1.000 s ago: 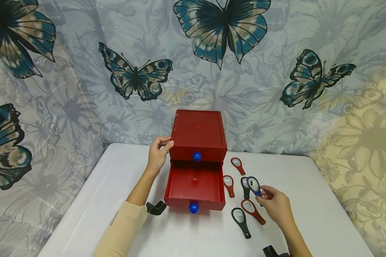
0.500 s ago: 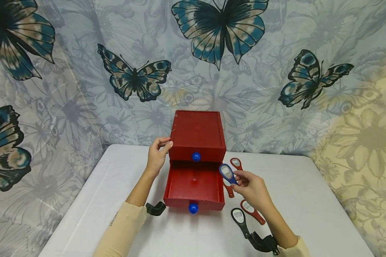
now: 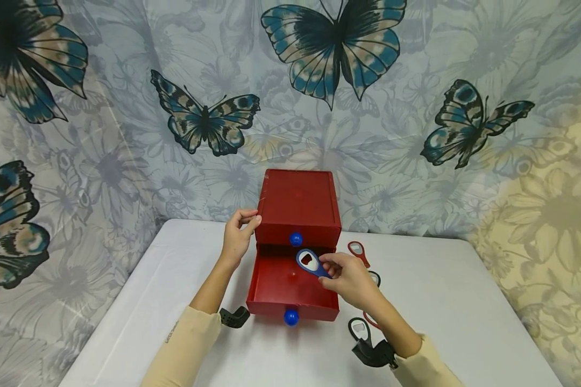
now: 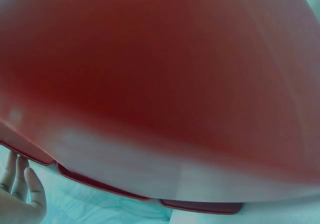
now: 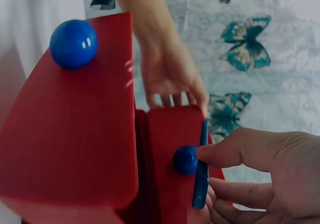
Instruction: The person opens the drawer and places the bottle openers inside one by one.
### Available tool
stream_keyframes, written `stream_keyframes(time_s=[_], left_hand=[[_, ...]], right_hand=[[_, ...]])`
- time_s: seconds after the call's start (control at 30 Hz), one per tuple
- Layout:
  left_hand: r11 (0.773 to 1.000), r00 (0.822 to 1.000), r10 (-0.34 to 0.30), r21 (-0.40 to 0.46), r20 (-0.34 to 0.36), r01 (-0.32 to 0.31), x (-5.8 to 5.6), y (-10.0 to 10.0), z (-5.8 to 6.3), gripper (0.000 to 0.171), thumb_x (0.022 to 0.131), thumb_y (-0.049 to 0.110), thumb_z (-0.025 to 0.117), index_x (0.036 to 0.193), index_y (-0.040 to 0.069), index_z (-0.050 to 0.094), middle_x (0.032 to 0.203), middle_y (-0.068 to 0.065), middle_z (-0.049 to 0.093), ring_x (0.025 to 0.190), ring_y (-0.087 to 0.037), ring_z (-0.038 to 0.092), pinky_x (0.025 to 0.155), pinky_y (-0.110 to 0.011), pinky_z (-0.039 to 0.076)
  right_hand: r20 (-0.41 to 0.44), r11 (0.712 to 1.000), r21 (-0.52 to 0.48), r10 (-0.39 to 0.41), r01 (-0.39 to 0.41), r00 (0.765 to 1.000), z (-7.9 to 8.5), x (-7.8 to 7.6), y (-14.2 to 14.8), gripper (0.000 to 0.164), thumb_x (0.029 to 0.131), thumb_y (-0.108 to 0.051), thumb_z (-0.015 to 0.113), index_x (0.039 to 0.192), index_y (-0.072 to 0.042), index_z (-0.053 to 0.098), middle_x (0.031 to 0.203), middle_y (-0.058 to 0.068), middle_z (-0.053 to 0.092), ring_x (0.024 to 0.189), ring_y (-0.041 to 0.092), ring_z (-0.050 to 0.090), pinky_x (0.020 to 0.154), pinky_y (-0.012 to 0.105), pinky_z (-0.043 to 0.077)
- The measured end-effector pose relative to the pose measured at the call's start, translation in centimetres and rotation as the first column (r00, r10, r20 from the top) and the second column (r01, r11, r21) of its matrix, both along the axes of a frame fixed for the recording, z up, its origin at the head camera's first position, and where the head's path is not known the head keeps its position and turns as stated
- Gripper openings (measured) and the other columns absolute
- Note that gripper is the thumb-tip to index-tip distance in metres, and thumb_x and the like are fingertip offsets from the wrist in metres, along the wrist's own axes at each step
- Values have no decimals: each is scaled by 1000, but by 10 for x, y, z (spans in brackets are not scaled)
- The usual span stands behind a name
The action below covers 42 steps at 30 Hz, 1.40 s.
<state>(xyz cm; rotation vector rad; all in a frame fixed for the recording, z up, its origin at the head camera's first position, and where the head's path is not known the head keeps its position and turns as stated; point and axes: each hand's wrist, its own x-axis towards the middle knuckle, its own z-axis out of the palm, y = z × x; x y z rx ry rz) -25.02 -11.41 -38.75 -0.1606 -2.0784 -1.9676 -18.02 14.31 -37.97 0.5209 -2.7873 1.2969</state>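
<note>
My right hand [image 3: 352,277] pinches a blue bottle opener [image 3: 318,270] by its handle, thumb on one side and fingers on the other. Its oval head, with a pale plate and a small opening, is over the pulled-out lower drawer [image 3: 292,310] of a red drawer cabinet [image 3: 297,199]. That drawer's floor shows bare. My left hand [image 3: 235,239] touches the cabinet's upper left side with extended fingertips [image 5: 177,100]. In the right wrist view the opener [image 5: 201,184] appears edge-on, overlapping the shut upper drawer's blue knob [image 5: 184,160].
Right of the cabinet lie several more bottle openers: a red one [image 3: 356,249] at the back, a black one [image 3: 360,320] in front, others partly hidden by my right arm. A blue knob [image 3: 291,317] sticks out from the lower drawer. Butterfly-printed cloth [image 3: 392,204] hangs behind the table [image 3: 465,301].
My right hand has carried the blue bottle opener leftward, from above the other openers to over the lower drawer. My left hand has stayed at the cabinet's side.
</note>
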Motion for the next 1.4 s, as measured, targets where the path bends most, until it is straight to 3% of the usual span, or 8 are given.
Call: stream_keyframes(time_s=[0.2, 0.37, 0.7, 0.93, 1.07, 1.27, 1.4], left_hand=[[1000, 1000, -2, 12, 3, 2, -17, -3, -19, 26, 94, 6, 61, 117, -7, 57, 124, -24, 59, 89, 0, 53, 75, -20, 42], [1000, 1000, 10, 7, -26, -10, -22, -4, -21, 26, 94, 11, 63, 115, -4, 59, 121, -21, 61, 90, -2, 54, 76, -20, 43], [1000, 999, 10, 11, -43, -9, -20, -4, -22, 26, 94, 11, 63, 114, -4, 59, 121, -21, 60, 91, -3, 55, 76, -20, 43], [1000, 1000, 9, 13, -27, -9, -20, -4, -24, 26, 94, 12, 63, 114, -4, 59, 124, -20, 60, 92, -3, 55, 76, -21, 43], [1000, 1000, 5, 14, -23, -5, -20, -5, -25, 26, 94, 12, 63, 114, -4, 59, 125, -19, 59, 92, -3, 55, 77, -22, 43], [1000, 1000, 16, 18, -15, -16, -20, -4, -26, 25, 95, 12, 62, 114, -4, 59, 123, -21, 60, 91, -2, 55, 76, -22, 43], [1000, 1000, 19, 24, -15, -19, -20, -4, -25, 26, 95, 12, 62, 114, -4, 59, 123, -21, 60, 91, -1, 55, 77, -23, 43]], right_hand=[[-1, 998, 45, 45, -45, 999, -3, -3, -16, 31, 76, 0, 75, 106, 3, 69, 86, 5, 64, 77, 12, 56, 69, 19, 50], [-10, 993, 97, 70, -69, 997, -4, -6, -31, 31, 76, -1, 76, 106, 2, 70, 87, 4, 63, 78, 12, 56, 69, 19, 50], [-1, 979, 144, 146, -145, 989, -17, -15, -60, 28, 74, -2, 78, 101, 4, 70, 83, 4, 64, 75, 13, 55, 66, 21, 48], [58, 962, 230, 136, -146, 989, -32, -17, -74, 29, 74, -5, 80, 100, 3, 70, 77, 5, 64, 70, 15, 52, 62, 26, 45], [105, 949, 280, 122, -147, 987, -38, -19, -80, 23, 74, -6, 81, 92, 0, 70, 72, 3, 62, 65, 14, 51, 58, 26, 43], [162, 944, 272, 147, -187, 976, -43, -20, -83, 26, 77, -9, 81, 98, 2, 70, 79, 8, 67, 68, 15, 55, 62, 28, 49], [152, 949, 239, 174, -207, 973, -42, -21, -80, 26, 81, -10, 77, 103, 2, 71, 82, 8, 69, 71, 15, 56, 65, 28, 51]])
